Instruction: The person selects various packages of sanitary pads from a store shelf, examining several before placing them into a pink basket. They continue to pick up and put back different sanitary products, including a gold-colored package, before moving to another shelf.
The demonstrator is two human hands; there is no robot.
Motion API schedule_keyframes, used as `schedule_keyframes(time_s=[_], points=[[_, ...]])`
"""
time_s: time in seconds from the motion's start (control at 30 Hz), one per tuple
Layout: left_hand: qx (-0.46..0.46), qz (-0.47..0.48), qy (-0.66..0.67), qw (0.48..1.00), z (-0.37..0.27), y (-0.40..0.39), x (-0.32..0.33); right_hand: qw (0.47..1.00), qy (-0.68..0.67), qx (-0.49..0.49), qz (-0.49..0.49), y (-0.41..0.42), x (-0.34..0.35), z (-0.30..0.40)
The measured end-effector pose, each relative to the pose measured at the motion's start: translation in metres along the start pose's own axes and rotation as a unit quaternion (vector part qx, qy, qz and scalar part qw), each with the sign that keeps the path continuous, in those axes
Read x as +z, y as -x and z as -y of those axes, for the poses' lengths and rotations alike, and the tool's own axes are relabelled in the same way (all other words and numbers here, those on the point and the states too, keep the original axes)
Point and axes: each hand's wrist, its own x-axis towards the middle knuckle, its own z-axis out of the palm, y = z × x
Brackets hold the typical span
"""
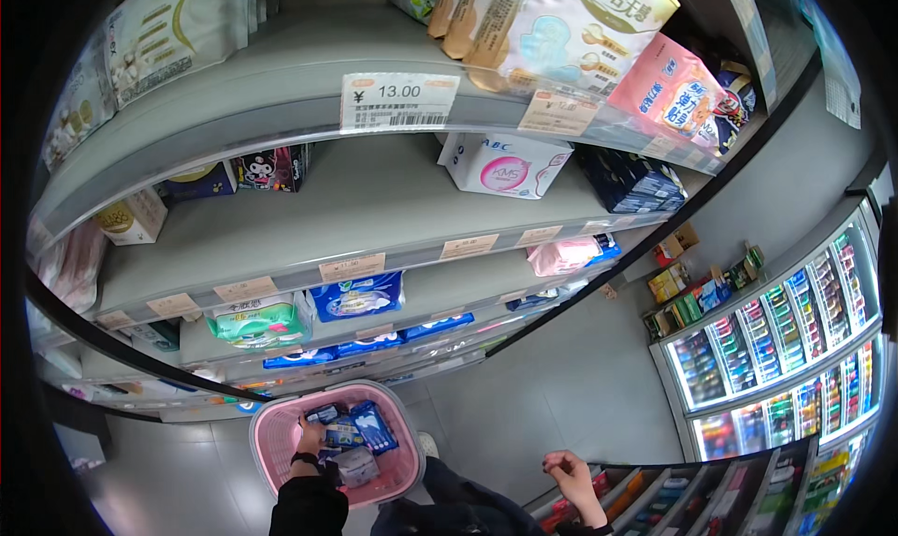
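Note:
A pink plastic shopping basket (272,443) is below me, in front of the shelves. My left hand (311,438) is inside it, by a dark blue pack (324,414); its fingers are partly hidden, so whether they grip is unclear. Beside that hand lie a blue-and-yellow pack (344,432), a blue pack (374,427) and a pale grey-lilac pack (356,466). To the right, away from the basket, my right hand (572,478) hovers with loosely bent fingers and holds nothing.
Shelves (365,206) carry pad packs, including a white ABC pack (508,165) and a green-and-white pack (258,320). Price tags (400,102) line the edges. A low product rack (673,497) stands near my right hand. Lit drink coolers (779,318) and cartons (670,283) are farther right.

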Motion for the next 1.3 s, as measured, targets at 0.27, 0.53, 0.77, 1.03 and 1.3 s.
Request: schedule_keyframes(time_s=[0.27,0.53,0.77,1.03,1.3], points=[[-0.032,0.038,-0.005,0.999,0.016,0.020,0.022,1.000,0.023,0.003,0.001,-0.010,-0.005,-0.004],[0.171,0.134,-0.061,0.974,0.044,-0.003,0.011,1.000,0.015,0.006,0.020,-0.028,-0.005,0.007],[0.051,-0.140,0.248,0.957,0.018,0.036,0.038,0.998,0.020,-0.021,0.054,-0.047,0.013,0.021],[0.162,-0.084,0.260,0.948,-0.033,0.176,0.000,0.988,0.035,-0.060,0.138,-0.061,0.059,0.044],[0.293,0.082,0.308,0.901,-0.122,0.327,0.034,0.944,0.098,-0.161,0.269,-0.042,0.145,0.115]])
